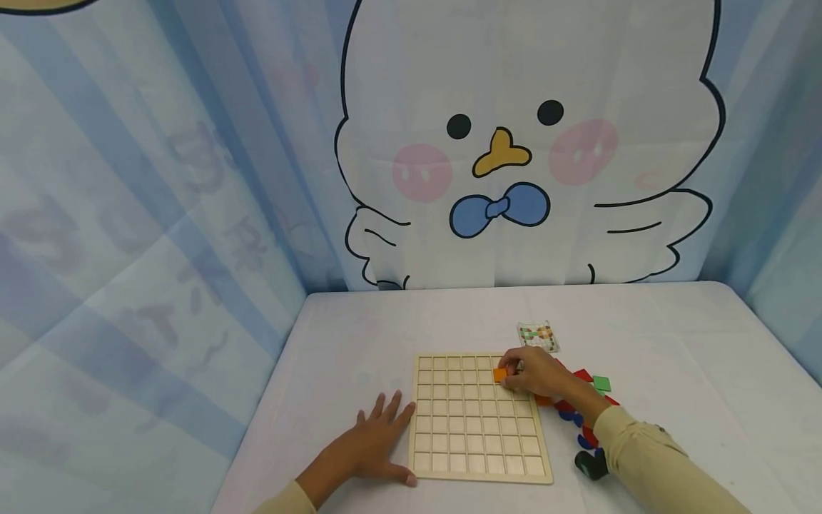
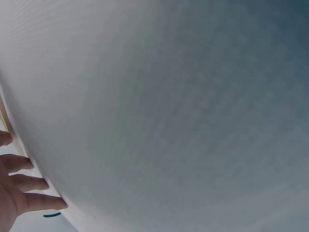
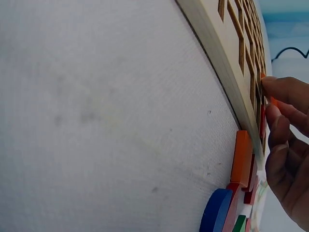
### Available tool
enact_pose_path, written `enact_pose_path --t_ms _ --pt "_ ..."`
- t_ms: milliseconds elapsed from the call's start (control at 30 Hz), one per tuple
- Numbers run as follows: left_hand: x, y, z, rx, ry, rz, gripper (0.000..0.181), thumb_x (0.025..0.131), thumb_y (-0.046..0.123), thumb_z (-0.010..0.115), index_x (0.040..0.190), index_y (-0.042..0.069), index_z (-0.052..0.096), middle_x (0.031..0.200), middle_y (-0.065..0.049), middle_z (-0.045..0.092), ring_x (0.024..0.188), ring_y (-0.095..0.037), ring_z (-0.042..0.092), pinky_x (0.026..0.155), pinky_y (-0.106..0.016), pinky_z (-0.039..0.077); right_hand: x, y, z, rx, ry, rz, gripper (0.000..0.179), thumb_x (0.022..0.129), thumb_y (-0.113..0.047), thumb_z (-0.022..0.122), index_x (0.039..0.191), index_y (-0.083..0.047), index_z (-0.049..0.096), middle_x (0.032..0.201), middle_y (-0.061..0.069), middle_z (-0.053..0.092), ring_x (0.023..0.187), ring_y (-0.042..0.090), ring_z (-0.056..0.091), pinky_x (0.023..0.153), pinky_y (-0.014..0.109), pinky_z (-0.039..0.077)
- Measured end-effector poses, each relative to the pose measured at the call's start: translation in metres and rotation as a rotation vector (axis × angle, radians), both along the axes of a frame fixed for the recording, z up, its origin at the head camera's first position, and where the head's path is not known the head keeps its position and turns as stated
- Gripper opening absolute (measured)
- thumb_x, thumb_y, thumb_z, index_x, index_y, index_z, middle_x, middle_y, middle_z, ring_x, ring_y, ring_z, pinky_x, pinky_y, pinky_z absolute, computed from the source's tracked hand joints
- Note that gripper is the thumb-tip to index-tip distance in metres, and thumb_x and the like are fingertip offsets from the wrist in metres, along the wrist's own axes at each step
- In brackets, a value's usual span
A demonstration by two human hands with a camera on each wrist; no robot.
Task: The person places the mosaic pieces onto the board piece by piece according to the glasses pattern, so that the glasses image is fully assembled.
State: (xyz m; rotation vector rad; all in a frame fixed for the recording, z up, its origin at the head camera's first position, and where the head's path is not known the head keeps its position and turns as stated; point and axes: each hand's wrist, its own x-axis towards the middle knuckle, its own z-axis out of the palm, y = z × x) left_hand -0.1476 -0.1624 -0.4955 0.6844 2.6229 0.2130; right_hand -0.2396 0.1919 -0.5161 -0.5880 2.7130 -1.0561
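Observation:
A pale wooden board [image 1: 477, 425] with a grid of square cells lies flat on the table. At its upper right part, my right hand [image 1: 538, 373] pinches an orange square tile [image 1: 499, 375] between thumb and fingers. Seen in the right wrist view, the right hand [image 3: 289, 140] bends over the grid, and a red edge [image 3: 262, 121] shows beside its fingertips. My left hand [image 1: 380, 441] is spread along the board's left side, fingertips and thumb at its edge. In the left wrist view the left hand's fingers [image 2: 41, 200] are stretched out.
Right of the board lie several loose pieces: a green square [image 1: 601, 383], a red piece [image 1: 583, 375], a blue rounded piece [image 3: 216, 210] and an orange block [image 3: 241, 157]. A patterned card [image 1: 538, 335] lies behind the board. A dark green object [image 1: 591, 464] sits by the right sleeve.

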Motion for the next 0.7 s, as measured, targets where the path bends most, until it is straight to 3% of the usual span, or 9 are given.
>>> enact_pose_path --t_ms 700 --pt "-0.0031 -0.0008 -0.0081 -0.011 0.001 0.006 0.119 0.069 0.081 0.067 0.161 0.019 0.024 0.167 -0.020 0.016 0.150 -0.052 0.017 0.105 -0.075 0.032 -0.0033 -0.0003 0.0033 0.047 -0.053 -0.005 0.017 0.085 -0.017 0.080 0.100 -0.012 0.073 0.079 -0.006 0.062 0.070 0.010 0.053 0.065 0.026 0.045"
